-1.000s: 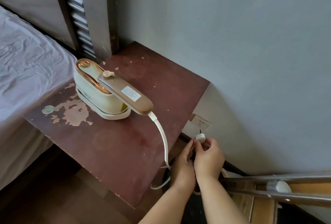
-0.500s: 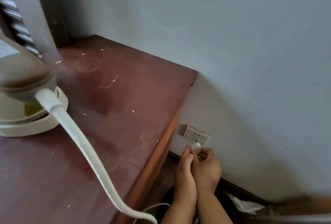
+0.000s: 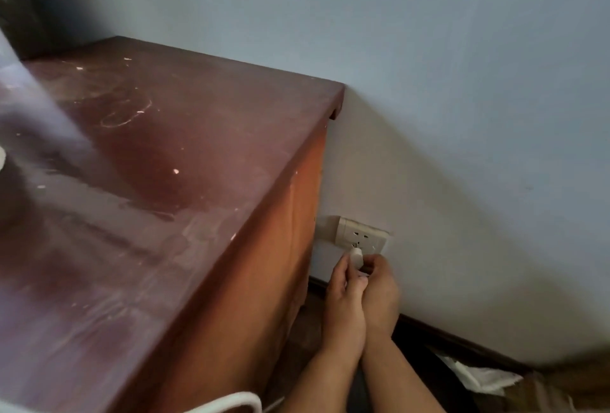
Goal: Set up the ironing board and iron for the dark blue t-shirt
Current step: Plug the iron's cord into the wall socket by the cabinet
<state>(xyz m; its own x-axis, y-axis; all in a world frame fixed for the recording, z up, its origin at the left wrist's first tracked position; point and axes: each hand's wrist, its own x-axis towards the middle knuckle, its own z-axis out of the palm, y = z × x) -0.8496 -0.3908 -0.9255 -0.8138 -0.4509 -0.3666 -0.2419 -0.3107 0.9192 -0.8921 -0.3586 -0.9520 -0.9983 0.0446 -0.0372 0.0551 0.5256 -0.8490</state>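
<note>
A home it was, a lived-in room: a scuffed reddish-brown wooden cabinet [image 3: 171,161] stood against a plain pale painted wall [image 3: 429,66], with a white wall socket [image 3: 362,235] low above the dark skirting board [image 3: 455,340].

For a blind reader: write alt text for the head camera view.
Both hands, left hand and right hand, hold a white plug at a wall socket low beside a reddish-brown wooden table. A white cord loops below the table's edge.
</note>
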